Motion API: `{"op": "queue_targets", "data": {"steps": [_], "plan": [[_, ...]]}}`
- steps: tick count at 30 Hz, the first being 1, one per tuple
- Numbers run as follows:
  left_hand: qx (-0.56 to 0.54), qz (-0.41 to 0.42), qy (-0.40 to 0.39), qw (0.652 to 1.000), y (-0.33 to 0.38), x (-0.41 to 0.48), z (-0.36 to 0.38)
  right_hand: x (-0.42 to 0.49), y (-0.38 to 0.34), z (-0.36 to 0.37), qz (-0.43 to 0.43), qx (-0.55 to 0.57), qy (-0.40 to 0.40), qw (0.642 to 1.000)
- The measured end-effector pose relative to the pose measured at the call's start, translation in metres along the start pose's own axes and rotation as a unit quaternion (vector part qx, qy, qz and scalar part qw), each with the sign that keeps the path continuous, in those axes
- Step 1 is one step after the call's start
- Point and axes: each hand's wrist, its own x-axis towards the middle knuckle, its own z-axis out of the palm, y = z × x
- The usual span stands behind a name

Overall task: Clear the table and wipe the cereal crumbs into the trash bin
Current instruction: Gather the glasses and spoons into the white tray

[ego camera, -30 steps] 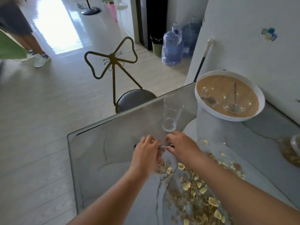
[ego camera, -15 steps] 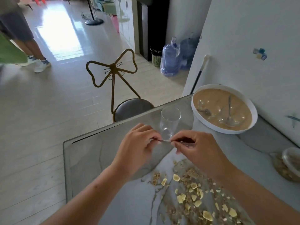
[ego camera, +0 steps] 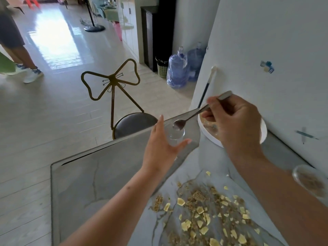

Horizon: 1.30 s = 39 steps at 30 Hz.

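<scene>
Cereal crumbs and yellow flakes point(ego camera: 204, 210) lie scattered over the grey marble table point(ego camera: 106, 174). My right hand point(ego camera: 234, 121) pinches the handle of a metal spoon point(ego camera: 188, 118), whose bowl hangs just over the rim of a clear glass point(ego camera: 174, 137). My left hand point(ego camera: 159, 148) is spread beside the glass, fingers straight and thumb out on the near side; whether it touches the glass I cannot tell. A white round tray point(ego camera: 263, 134) with a brown inner surface sits behind my right hand. A small trash bin point(ego camera: 162, 68) stands on the floor far off.
A glass bowl of cereal point(ego camera: 310, 181) sits at the table's right edge. A chair with a gold bow-shaped back point(ego camera: 113, 82) stands at the far side. Two water bottles point(ego camera: 177, 71) stand by the wall. A person point(ego camera: 12, 41) stands at the upper left.
Both hands held the spoon low over the table. Now my right hand alone has raised it over the glass, and my left hand has let go and moved to the glass.
</scene>
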Motion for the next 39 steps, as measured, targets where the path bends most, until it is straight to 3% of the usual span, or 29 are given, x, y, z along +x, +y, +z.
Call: {"op": "queue_targets", "data": {"steps": [5,10,19,24,29,34,36,39], "plan": [[-0.028,0.0,0.07,0.997,-0.013,0.006,0.015,-0.002,0.029,0.035,-0.064,-0.14,-0.067,0.986],[-0.047,0.024,0.083,0.995,-0.018,0.01,0.022,-0.005,0.058,0.051,-0.066,-0.214,-0.106,0.969],[-0.09,0.068,0.095,0.989,0.023,0.017,0.04,0.011,0.063,0.018,-0.01,-0.19,-0.094,0.977],[-0.147,0.116,0.085,0.979,0.077,0.026,0.062,0.034,0.042,-0.022,0.084,-0.136,-0.106,0.981],[-0.166,0.151,0.073,0.972,0.134,0.044,0.105,0.077,0.041,-0.079,0.153,-0.123,-0.067,0.978],[-0.086,0.2,-0.013,0.976,0.173,0.06,0.139,0.111,0.064,-0.125,0.123,-0.199,0.012,0.972],[-0.046,0.195,0.032,0.979,0.168,0.061,0.149,0.124,0.081,-0.136,0.124,-0.212,0.054,0.968],[-0.122,0.154,0.114,0.974,0.136,0.055,0.166,0.141,0.109,-0.145,0.149,-0.2,0.088,0.964]]}}
